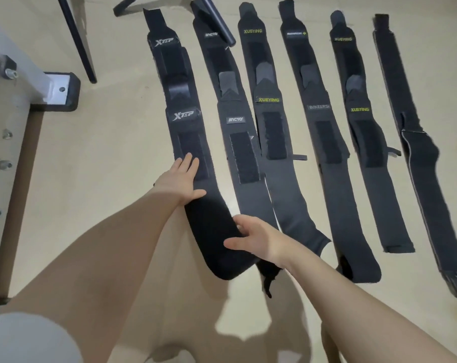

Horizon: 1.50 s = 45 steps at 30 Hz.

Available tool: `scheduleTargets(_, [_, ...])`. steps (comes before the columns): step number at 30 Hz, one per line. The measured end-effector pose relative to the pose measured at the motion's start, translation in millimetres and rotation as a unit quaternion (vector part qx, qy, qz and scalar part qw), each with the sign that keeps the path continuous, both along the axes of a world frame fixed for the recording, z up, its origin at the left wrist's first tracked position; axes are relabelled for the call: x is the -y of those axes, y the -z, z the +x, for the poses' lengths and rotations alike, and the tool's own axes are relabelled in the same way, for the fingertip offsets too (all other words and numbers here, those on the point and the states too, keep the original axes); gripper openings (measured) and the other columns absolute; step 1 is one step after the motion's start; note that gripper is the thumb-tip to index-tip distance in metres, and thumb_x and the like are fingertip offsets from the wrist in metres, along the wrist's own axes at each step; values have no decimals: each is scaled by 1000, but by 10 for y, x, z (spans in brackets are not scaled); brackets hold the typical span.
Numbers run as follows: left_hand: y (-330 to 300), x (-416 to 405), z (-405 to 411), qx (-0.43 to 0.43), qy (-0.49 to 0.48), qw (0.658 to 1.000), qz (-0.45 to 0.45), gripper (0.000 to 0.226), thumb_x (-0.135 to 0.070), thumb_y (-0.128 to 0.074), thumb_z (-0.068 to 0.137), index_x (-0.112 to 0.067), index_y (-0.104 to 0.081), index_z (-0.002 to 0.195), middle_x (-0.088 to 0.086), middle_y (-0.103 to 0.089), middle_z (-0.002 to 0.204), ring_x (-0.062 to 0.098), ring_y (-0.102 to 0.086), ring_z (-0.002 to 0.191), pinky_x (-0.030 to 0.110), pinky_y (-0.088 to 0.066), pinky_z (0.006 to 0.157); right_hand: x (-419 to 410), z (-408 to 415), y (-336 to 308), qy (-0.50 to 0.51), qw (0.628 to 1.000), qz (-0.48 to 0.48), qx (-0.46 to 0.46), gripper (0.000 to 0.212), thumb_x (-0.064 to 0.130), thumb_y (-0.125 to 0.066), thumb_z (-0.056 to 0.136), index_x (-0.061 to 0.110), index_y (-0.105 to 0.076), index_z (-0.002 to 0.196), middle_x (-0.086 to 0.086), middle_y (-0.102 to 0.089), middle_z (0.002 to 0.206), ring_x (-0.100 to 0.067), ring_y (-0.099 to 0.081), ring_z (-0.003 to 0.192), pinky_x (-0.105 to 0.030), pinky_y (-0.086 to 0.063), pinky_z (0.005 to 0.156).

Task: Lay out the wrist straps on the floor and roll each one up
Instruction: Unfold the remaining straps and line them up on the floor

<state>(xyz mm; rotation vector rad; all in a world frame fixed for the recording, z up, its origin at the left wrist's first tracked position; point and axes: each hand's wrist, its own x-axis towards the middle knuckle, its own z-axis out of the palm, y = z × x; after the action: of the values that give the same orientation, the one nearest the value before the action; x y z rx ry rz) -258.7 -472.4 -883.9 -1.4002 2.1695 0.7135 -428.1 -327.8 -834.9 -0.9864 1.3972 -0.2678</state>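
Observation:
Several black wrist straps lie side by side on the beige floor (104,153), running away from me. The leftmost is an XTEP strap (193,142). My left hand (180,179) rests flat on its left edge with fingers spread. My right hand (253,239) lies open against the strap's near end, fingers touching the fabric. To the right lie a JINGYO-style strap (238,132), a XUEYING strap (272,127), a BOKEERSI strap (327,142), another XUEYING strap (366,142) and a plain strap (416,142). Further straps lie end to end beyond these.
A white metal frame foot (57,90) with bolts stands at the left beside a brown board (18,179). Dark chair legs (78,40) rise at the top left, and one black leg (219,19) rests over the far end of the second strap.

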Motion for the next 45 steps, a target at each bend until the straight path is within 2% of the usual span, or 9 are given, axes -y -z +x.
scheduleTargets(6, [-100,-97,-110,-46,-13,998,-52,107,-49,-68,79,-13,4,151,7,10,159,25,2,146,36,-14,117,-197,81,104,192,954,208,97,23,21,-44,100,5,-53,114,-11,-64,97,-25,-64,81,-41,-56,73])
scheduleTargets(10, [-135,-347,-205,-141,-15,977,-161,68,-27,-57,90,-12,-24,148,10,-10,157,27,-13,143,35,-17,115,-117,155,118,230,935,238,127,27,24,-42,101,4,-49,119,-19,-64,113,-33,-65,91,-46,-55,81])
scheduleTargets(14, [31,-610,-83,-89,-7,992,-86,64,-33,-48,96,-13,-20,149,9,-10,158,22,-15,144,29,-17,113,-154,138,120,149,942,271,127,9,15,-54,96,15,-53,104,-10,-65,106,-30,-65,90,-48,-53,79])
scheduleTargets(22, [-6,-526,-49,-104,-52,992,-42,64,-28,-48,95,-18,-18,149,-1,-17,157,17,-22,141,31,-28,110,-170,213,222,58,982,179,-12,46,-2,-60,83,12,-43,124,-17,-59,118,-39,-63,101,-46,-54,85])
scheduleTargets(27, [-82,-456,-34,-68,-10,997,-21,53,-29,-43,96,-18,-28,146,-4,-13,158,17,-28,138,30,-36,102,19,277,188,-190,930,136,-283,43,35,-53,93,6,-50,124,-13,-59,117,-30,-60,96,-36,-49,79])
scheduleTargets(30, [-140,-365,-31,-99,-45,994,-1,36,-25,-43,96,-13,-52,129,3,-37,146,21,-43,126,33,-43,95,340,310,117,-96,927,56,-358,33,36,-47,95,10,-53,114,-7,-56,104,-25,-55,91,-31,-44,74])
scheduleTargets(33, [-174,-231,-41,-197,-180,962,-65,31,-16,-39,95,-12,-59,118,7,-54,124,23,-52,111,34,-43,93,693,293,119,53,963,-19,-263,29,18,-46,94,11,-45,123,-9,-55,119,-25,-54,104,-39,-47,88])
scheduleTargets(38, [-97,-3,-82,-234,-273,927,-105,49,-13,-38,96,-16,-35,144,6,-30,150,22,-30,135,31,-26,108,1132,301,151,119,977,-16,-178,64,3,-43,92,14,-15,149,-11,-34,149,-29,-40,131,-38,-38,104])
scheduleTargets(45, [89,350,-120,-203,-264,941,-51,70,-18,-51,92,-28,-13,151,2,8,159,19,-2,146,31,-13,117,1524,291,260,90,980,-67,-162,37,12,-36,101,6,-32,138,-12,-40,141,-27,-43,126,-30,-36,92])
